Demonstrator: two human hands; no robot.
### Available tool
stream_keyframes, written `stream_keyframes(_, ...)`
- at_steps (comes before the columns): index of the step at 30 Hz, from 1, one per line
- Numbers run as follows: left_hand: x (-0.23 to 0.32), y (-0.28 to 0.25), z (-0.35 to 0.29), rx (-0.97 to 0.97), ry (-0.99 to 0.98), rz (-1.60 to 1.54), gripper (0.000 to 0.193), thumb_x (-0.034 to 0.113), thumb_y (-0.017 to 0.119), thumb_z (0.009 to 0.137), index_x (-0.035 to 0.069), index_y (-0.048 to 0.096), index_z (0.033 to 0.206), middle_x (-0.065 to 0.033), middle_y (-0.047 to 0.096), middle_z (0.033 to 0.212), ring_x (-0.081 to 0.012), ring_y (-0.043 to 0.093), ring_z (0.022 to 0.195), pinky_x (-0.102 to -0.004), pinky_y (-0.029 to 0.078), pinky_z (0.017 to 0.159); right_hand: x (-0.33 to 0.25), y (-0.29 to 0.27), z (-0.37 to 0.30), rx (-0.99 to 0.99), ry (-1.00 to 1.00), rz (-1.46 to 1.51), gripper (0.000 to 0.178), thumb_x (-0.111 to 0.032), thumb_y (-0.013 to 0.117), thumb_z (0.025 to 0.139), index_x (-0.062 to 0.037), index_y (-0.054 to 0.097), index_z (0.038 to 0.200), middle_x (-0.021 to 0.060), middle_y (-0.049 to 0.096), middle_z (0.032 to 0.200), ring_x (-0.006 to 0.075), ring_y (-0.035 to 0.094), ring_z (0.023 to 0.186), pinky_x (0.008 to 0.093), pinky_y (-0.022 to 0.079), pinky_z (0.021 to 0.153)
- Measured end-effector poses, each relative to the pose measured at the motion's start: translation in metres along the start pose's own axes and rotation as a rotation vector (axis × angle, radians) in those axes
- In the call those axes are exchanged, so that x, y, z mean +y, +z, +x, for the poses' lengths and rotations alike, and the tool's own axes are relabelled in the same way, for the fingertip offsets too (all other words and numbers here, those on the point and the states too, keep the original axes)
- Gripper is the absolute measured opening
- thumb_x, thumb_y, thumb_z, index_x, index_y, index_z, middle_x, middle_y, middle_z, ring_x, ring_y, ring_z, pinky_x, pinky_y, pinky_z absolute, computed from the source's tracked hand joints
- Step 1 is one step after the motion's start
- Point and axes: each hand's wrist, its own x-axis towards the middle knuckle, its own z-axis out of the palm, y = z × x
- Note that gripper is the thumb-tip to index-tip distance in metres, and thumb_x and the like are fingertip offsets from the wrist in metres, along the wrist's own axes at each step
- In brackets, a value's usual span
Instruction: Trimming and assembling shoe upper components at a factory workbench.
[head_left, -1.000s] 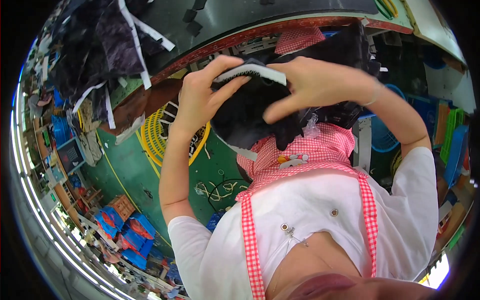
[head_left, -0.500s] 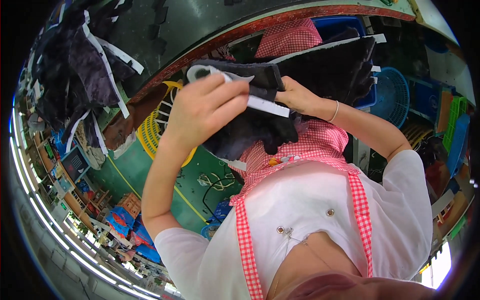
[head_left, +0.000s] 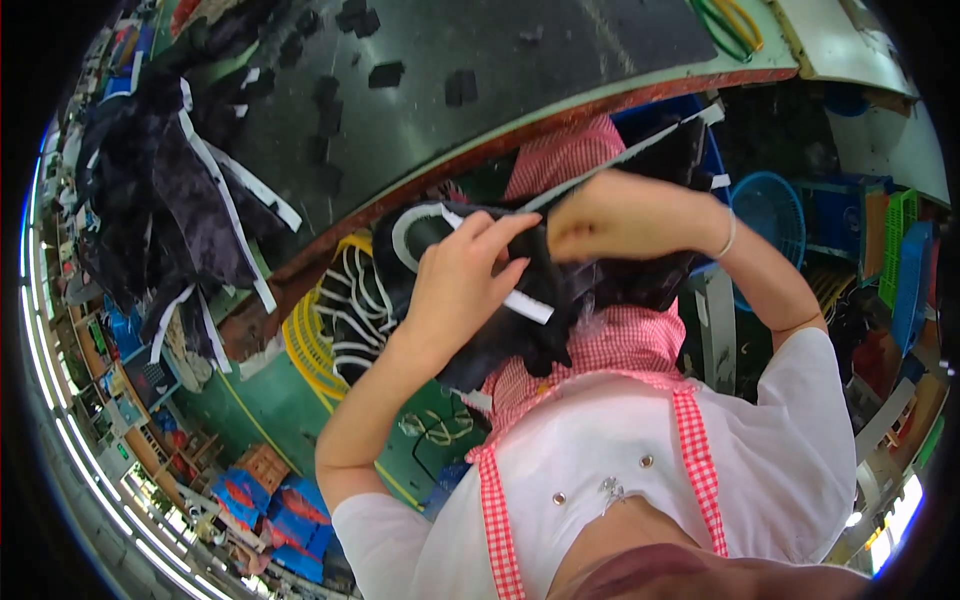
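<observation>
A dark plush fabric piece (head_left: pixel 470 355) lies bunched over my lap, with a pale grey curved band near its far left edge. Across it runs a white strip (head_left: pixel 528 306), partly covered by my left hand (head_left: pixel 462 275). That hand rests over the fabric, thumb and forefinger spread apart; its other fingers are partly hidden. Close by, my right hand (head_left: pixel 635 218) is raised above the fabric, fingers curled in and blurred at the tips. Whatever lies between them cannot be made out. A larger dark piece with a white edge (head_left: pixel 655 145) extends behind the right hand.
A dark-topped table (head_left: pixel 520 55) with a red edge curves across the far side, bearing small black scraps. Dark fabric pieces with white strips (head_left: pixel 205 190) hang over its left end. A yellow basket (head_left: pixel 315 335) stands at left, a blue basket (head_left: pixel 770 220) at right.
My right hand has let go of the fabric's right edge and moved left and up over it. My left hand has moved slightly right and down, its thumb and forefinger now spread.
</observation>
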Motion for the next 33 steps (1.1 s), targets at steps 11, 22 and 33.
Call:
stream_keyframes(11, -0.017, 0.001, -0.003, 0.033, 0.046, -0.245, 0.035, 0.006, 0.074, 0.078, 0.006, 0.070, 0.113, -0.0103, 0.069, 0.101, -0.0256, 0.067, 0.091, -0.0317, 0.051, 0.080, 0.056, -0.124, 0.127, 1.024, -0.191, -1.114, 0.020, -0.013, 0.062, 0.094, -0.0039, 0.064, 0.111, 0.0025, 0.065, 0.082, 0.0108, 0.063, 0.069, 0.0268, 0.054, 0.065)
stream_keyframes(22, -0.025, 0.001, -0.004, 0.070, -0.058, -0.372, 0.024, 0.007, 0.074, 0.079, 0.007, 0.074, 0.103, -0.0042, 0.074, 0.091, -0.0093, 0.064, 0.074, -0.0231, 0.044, 0.061, 0.021, -0.135, 0.134, 0.826, 0.015, -0.849, 0.015, -0.013, 0.059, 0.080, -0.0035, 0.069, 0.085, 0.0169, 0.068, 0.083, 0.0345, 0.066, 0.087, 0.0421, 0.052, 0.077)
stream_keyframes(33, -0.025, -0.005, 0.005, 0.054, -0.017, -0.128, 0.032, 0.011, 0.073, 0.079, 0.011, 0.071, 0.111, -0.0060, 0.071, 0.082, -0.0167, 0.062, 0.060, -0.0304, 0.048, 0.059, -0.007, -0.113, 0.106, 0.566, 0.021, -0.433, 0.013, -0.010, 0.065, 0.083, 0.0009, 0.066, 0.089, 0.0150, 0.068, 0.079, 0.0251, 0.068, 0.072, 0.0344, 0.055, 0.066)
